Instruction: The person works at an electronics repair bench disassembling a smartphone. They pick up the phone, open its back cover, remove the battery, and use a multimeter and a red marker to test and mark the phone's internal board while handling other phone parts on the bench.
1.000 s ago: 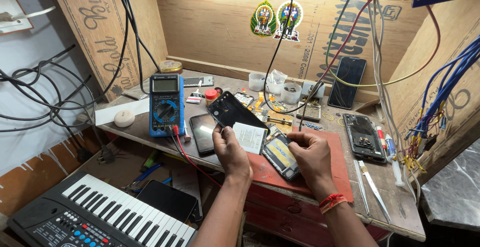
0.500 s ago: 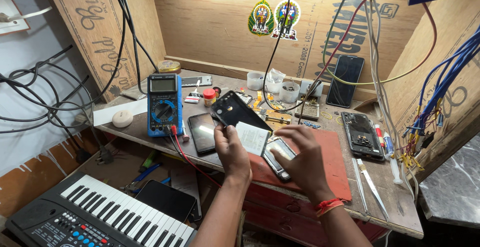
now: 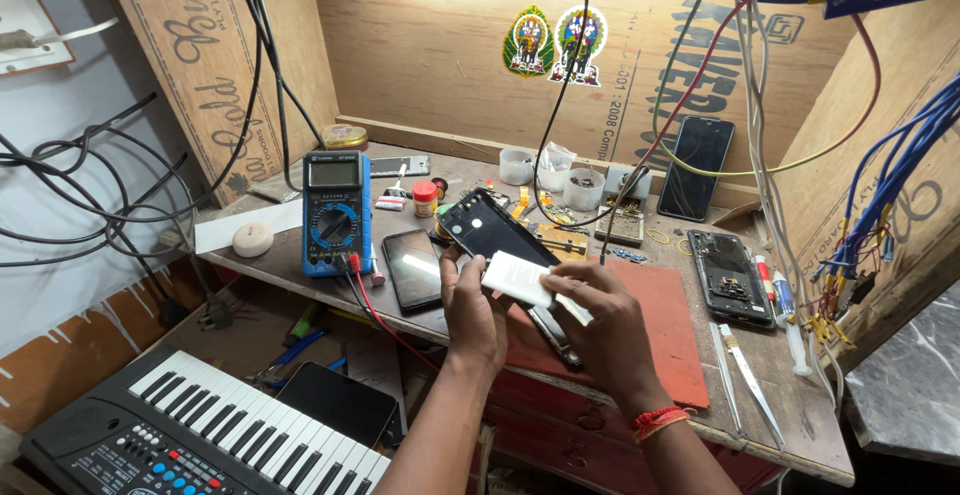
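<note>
My left hand (image 3: 470, 307) and my right hand (image 3: 603, 333) hold a flat white battery (image 3: 518, 281) between them above the bench's front edge. The left thumb grips its left end. The right fingers pinch its right end. Under my right palm a dark opened phone body (image 3: 556, 343) slants down toward the red mat (image 3: 668, 327). How it is held is hidden. A black phone back cover (image 3: 486, 229) stands tilted just behind the battery.
A blue multimeter (image 3: 335, 213) with red and black leads and a dark phone (image 3: 414, 268) lie to the left. Another opened phone (image 3: 731, 277), tweezers (image 3: 727, 375) and a blade are on the right. Wires hang overhead. A music keyboard (image 3: 205, 427) sits low at the left.
My right hand has moved from holding the opened phone body up to the white battery. The phone body now lies lower, under my right palm. My left hand has barely moved.
</note>
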{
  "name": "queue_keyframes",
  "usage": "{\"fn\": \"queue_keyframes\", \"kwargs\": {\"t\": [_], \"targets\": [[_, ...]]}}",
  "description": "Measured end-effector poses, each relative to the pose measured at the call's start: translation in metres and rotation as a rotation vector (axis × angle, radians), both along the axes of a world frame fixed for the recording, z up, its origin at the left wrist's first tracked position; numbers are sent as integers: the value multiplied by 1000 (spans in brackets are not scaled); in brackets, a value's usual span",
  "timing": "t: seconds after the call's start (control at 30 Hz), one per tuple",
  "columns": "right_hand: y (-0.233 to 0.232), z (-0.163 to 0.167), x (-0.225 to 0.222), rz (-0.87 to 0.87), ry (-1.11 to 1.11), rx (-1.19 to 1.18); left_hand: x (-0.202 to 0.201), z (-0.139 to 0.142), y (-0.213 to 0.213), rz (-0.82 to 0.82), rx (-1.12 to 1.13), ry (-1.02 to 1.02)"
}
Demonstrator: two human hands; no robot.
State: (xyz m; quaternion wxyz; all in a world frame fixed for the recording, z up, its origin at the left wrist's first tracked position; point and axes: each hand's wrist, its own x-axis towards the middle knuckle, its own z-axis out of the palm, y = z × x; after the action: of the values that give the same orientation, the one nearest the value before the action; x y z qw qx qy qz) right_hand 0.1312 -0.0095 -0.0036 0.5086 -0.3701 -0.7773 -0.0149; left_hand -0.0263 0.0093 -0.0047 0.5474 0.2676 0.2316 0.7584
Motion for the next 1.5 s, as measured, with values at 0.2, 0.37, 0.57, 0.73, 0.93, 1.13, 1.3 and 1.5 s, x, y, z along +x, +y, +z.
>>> {"fn": "queue_keyframes", "kwargs": {"t": [0.2,0.37,0.57,0.73,0.93,1.13,1.3,1.5], "targets": [[9,-5,7,-33,301,-221,3,-1,1,-24,-20,82],[17,-8,14,38,543,-379,3,-15,13,6,59,124],[19,-7,17,180,687,-387,3,-20,16,-40,16,119],[21,-7,18,220,763,-418,3,-19,12,-38,51,138],[24,-10,20,241,804,-422,3,-17,9,-54,108,168],[26,-11,19,198,791,-471,6,-12,2,-78,141,200],[21,-8,13,-60,582,-507,7,-8,-3,-132,189,250],[16,-3,8,-216,392,-390,6,-9,-3,-156,242,340]]}}
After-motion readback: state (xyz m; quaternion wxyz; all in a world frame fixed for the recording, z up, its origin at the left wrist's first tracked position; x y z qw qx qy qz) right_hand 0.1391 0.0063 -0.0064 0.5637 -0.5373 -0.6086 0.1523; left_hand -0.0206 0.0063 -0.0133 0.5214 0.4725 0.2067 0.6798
